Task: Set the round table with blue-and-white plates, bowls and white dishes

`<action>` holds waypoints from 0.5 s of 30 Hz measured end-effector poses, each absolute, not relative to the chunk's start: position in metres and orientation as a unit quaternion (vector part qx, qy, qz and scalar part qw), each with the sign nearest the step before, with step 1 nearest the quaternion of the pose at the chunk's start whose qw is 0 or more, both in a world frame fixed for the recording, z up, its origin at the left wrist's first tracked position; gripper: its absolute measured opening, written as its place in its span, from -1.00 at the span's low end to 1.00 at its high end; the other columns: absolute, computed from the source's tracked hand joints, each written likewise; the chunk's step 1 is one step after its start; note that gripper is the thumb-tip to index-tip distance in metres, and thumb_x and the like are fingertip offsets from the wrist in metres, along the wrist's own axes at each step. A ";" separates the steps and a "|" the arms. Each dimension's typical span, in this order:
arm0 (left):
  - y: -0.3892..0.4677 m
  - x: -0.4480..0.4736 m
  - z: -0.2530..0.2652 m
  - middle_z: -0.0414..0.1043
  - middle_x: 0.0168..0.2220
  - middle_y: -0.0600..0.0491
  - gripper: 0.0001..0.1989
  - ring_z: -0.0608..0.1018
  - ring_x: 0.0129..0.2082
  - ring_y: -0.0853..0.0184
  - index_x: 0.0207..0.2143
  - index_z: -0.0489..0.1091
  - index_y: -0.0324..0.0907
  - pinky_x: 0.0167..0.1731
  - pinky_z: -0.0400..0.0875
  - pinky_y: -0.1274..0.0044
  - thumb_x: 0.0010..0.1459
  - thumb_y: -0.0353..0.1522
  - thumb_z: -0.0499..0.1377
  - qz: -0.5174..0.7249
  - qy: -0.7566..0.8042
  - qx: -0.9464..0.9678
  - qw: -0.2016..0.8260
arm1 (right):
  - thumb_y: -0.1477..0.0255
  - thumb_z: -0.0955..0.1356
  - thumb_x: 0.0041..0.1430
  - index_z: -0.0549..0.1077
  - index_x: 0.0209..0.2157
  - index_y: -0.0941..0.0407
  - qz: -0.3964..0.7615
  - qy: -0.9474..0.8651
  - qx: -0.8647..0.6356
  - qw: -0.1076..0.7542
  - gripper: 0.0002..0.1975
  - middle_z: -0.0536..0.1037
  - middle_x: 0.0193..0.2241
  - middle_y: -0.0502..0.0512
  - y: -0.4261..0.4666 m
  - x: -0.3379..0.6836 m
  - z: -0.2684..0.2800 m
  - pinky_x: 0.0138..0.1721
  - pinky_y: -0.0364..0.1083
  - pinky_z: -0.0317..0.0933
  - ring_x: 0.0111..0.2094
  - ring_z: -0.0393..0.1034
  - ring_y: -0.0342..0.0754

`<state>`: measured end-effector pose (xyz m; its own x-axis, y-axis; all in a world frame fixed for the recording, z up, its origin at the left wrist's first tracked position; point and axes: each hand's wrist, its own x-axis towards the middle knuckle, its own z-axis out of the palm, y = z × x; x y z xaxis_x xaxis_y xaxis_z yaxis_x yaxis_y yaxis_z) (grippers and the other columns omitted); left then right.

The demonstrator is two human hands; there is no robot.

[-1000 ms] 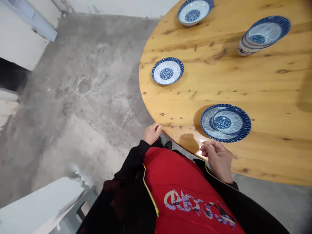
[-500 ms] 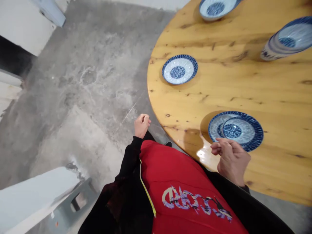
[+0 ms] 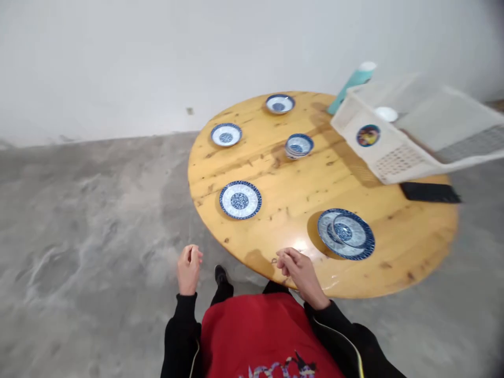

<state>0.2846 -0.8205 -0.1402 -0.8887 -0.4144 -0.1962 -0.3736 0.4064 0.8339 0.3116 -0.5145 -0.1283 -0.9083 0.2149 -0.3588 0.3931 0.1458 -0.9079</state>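
Observation:
I stand at the near edge of a round wooden table (image 3: 394,262). My left hand (image 3: 188,268) hangs loosely curled over the floor, left of the table, holding nothing. My right hand (image 3: 300,273) is loosely closed over the table's near rim, also holding nothing. Just right of it lies a stack of blue-and-white plates (image 3: 345,233), a smaller one on a larger. Single blue-and-white plates sit at the near left (image 3: 240,199), far left (image 3: 226,134) and far edge (image 3: 279,103). A stack of blue-and-white bowls (image 3: 298,145) stands mid-table.
A white plastic basket (image 3: 394,152) sits on the table's right side with a small white dish (image 3: 386,114) inside. A teal bottle (image 3: 352,84) stands behind it. A black flat object (image 3: 429,192) lies near the right edge. Grey concrete floor (image 3: 98,220) spreads to the left.
The view has lifted from looking down at my body to showing the whole table and wall. My left hand came off the table edge; my right hand stays by the stacked plates.

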 end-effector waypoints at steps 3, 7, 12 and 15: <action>-0.836 0.252 -0.148 0.53 -0.45 0.14 -0.73 0.55 -0.50 0.33 -0.32 0.46 -0.06 -0.37 0.44 0.49 0.21 -0.11 0.08 -0.508 -0.842 0.180 -0.020 | -0.01 0.38 0.10 0.41 -0.50 0.05 -0.617 0.753 0.221 0.056 -0.59 0.49 -0.60 0.02 -0.538 0.303 -0.126 -0.57 -0.12 0.15 -0.63 0.29 -0.11; -0.829 0.211 -0.148 0.53 -0.45 0.14 -0.73 0.55 -0.49 0.34 -0.35 0.43 -0.07 -0.32 0.43 0.50 0.24 -0.13 0.06 -0.521 -0.845 0.114 -0.050 | 0.05 0.37 0.13 0.42 -0.51 0.08 -0.586 0.777 0.227 0.027 -0.61 0.51 -0.58 0.03 -0.530 0.283 -0.120 -0.53 -0.13 0.18 -0.62 0.30 -0.12; -0.804 0.148 -0.132 0.54 -0.45 0.13 -0.73 0.57 -0.45 0.34 -0.41 0.36 -0.07 -0.31 0.38 0.52 0.26 -0.15 0.05 -0.515 -0.854 0.023 -0.070 | 0.11 0.36 0.12 0.48 -0.54 0.12 -0.515 0.823 0.240 -0.026 -0.63 0.46 -0.66 0.04 -0.482 0.213 -0.110 -0.56 -0.16 0.14 -0.62 0.28 -0.12; -0.785 0.105 -0.116 0.53 -0.44 0.13 -0.75 0.57 -0.43 0.34 -0.40 0.36 -0.08 -0.30 0.37 0.53 0.26 -0.17 0.03 -0.492 -0.866 -0.039 -0.086 | 0.23 0.39 0.07 0.49 -0.54 0.15 -0.529 0.802 0.265 -0.078 -0.72 0.54 -0.59 0.10 -0.452 0.155 -0.110 -0.58 -0.19 0.17 -0.61 0.31 -0.15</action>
